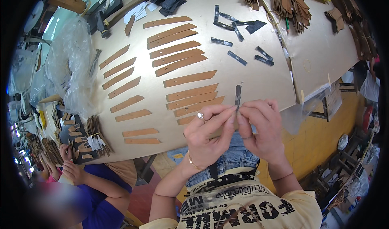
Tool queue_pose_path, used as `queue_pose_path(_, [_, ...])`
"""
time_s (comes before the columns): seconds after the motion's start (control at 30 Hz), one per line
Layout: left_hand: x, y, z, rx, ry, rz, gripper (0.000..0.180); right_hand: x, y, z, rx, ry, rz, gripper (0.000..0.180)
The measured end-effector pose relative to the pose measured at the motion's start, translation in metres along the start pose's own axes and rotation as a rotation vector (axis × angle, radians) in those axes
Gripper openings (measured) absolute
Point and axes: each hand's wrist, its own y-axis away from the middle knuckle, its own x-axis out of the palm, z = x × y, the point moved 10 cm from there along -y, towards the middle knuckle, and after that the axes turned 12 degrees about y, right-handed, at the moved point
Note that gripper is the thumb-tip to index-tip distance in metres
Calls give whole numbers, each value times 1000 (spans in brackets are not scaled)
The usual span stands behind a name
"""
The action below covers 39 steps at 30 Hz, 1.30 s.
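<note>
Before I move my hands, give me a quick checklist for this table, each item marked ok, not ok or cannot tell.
1. Narrow, flat black strip held at its near end by the fingertips of the left hand and right hand: ok.
2. Underside of that strip free of flaws: cannot tell; it is hidden.
3. Slanted-end, leather-like brown strips all lying apart: not ok; some touch or overlap.
4. Short, glossy black pieces all lying separately: not ok; several touch in a cluster.
5. Crumpled, clear plastic sheeting off the brown strips: ok; it lies to their left.
</note>
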Motion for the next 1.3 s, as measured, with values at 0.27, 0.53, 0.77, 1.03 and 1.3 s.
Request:
queue_pose_path(0.27, [-14, 0, 23, -126, 222, -102, 15, 2, -7, -13, 70, -183, 39, 7])
queue_pose_path(0.53, [-82, -1, 47, -211, 356, -397, 14, 21, -5, -78, 263, -123, 35, 10])
queue_pose_path(0.77, [-43, 7, 52, -278, 398, -310, 16, 4, 6, -91, 455, 133, 42, 8])
queue_pose_path(1.03, [-13, -1, 16, -49, 107, -156, 16, 18, -10, 1, 30, -83, 70, 14])
queue_pose_path(1.3, [-11, -4, 7, 30, 11, -96, 17, 14, -13, 3, -9, -58, 109, 15])
